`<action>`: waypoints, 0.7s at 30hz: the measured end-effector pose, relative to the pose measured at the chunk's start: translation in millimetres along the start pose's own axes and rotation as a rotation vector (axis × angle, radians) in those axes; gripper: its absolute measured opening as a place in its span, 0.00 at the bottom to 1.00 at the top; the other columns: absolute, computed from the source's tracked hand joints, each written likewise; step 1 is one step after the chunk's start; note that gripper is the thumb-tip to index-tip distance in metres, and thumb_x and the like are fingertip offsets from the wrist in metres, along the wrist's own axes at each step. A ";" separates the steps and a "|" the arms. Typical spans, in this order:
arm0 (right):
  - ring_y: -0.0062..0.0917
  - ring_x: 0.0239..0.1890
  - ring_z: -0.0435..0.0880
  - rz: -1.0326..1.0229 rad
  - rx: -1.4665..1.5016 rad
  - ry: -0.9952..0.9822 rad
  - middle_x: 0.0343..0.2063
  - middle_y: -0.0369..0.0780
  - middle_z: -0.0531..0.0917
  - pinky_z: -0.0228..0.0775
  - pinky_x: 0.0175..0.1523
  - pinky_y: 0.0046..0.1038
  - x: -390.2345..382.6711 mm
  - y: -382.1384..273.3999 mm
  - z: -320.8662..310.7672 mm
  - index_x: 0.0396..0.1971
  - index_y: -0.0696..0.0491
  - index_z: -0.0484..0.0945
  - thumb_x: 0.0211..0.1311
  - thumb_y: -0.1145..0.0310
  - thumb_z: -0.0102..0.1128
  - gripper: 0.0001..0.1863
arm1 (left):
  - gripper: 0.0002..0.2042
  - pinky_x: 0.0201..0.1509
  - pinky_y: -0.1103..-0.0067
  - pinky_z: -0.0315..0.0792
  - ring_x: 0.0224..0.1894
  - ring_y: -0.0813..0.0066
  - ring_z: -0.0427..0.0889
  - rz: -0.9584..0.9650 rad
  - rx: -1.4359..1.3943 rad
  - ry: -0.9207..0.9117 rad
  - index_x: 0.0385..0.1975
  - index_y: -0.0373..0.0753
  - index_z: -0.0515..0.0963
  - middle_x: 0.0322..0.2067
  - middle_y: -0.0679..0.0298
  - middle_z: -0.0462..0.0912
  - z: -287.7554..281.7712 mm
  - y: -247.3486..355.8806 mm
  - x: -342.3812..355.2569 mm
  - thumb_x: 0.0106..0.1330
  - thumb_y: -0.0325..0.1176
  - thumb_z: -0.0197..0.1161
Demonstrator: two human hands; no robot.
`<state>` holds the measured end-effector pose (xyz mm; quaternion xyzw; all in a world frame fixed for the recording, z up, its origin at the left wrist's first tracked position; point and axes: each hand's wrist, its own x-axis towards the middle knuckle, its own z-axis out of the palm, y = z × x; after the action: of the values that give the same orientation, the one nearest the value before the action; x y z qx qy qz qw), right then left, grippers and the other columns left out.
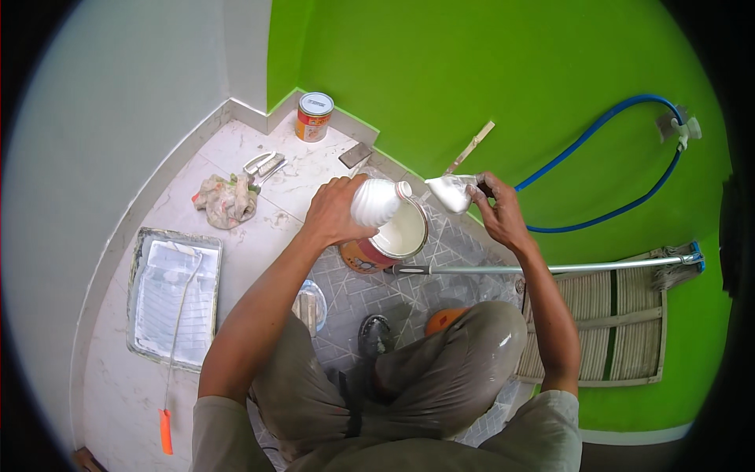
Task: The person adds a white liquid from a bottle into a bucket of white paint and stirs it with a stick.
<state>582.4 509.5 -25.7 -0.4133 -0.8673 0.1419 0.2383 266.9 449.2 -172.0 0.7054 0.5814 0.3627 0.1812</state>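
My left hand (336,206) grips a ribbed white plastic bottle (376,203), tilted with its mouth to the right, above an open can (367,256) of off-white paint. Just right of the can's mouth, my right hand (494,211) pinches a small, irregular plastic piece (450,191) coated or filled with white; exactly what it is I cannot tell. The bottle and the piece are apart. The can stands on grey patterned flooring at my feet, its near rim partly behind the bottle.
A paint tray (140,307) with a roller frame (165,429), rags (224,200), scraper-like tools (263,164) and a closed can (314,118) lie left and behind. A long pole (487,270), slatted mat (598,330) and blue hose (605,220) are along the green wall (511,63).
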 end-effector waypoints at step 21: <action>0.56 0.35 0.81 -0.187 -0.252 -0.053 0.33 0.55 0.82 0.72 0.40 0.46 19.9 -26.7 -11.6 0.43 0.60 0.77 0.73 0.72 0.63 0.08 | 0.50 0.67 0.60 0.73 0.59 0.50 0.82 0.028 -0.055 0.034 0.68 0.41 0.73 0.53 0.50 0.84 7.9 1.6 3.3 0.38 0.49 0.84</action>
<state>560.3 509.2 1.8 -0.3534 -0.9190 0.0198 0.1738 274.0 453.2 -175.2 0.7020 0.5641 0.3931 0.1855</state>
